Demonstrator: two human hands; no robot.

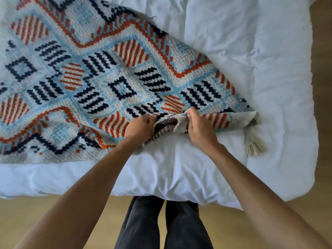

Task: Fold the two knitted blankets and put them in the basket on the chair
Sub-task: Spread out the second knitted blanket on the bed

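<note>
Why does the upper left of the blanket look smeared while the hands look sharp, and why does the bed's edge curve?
Head view: the blanket blurs toward the upper left, probably from motion, but is crisp by the left hand and right hand gripping its edge; same head view, the wide-angle lens bows the bed along its edge; the light is soft, with no glare.

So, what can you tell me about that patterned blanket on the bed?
The blanket is a chunky knit in pale blue and cream, with navy and orange diamonds and zigzags. It lies spread, somewhat slanted, over a white duvet. A cream tassel lies at its near right corner. The left hand and right hand grip its near edge close together, turning it up so the mottled underside shows between them. Its left part runs out of the picture.
</note>
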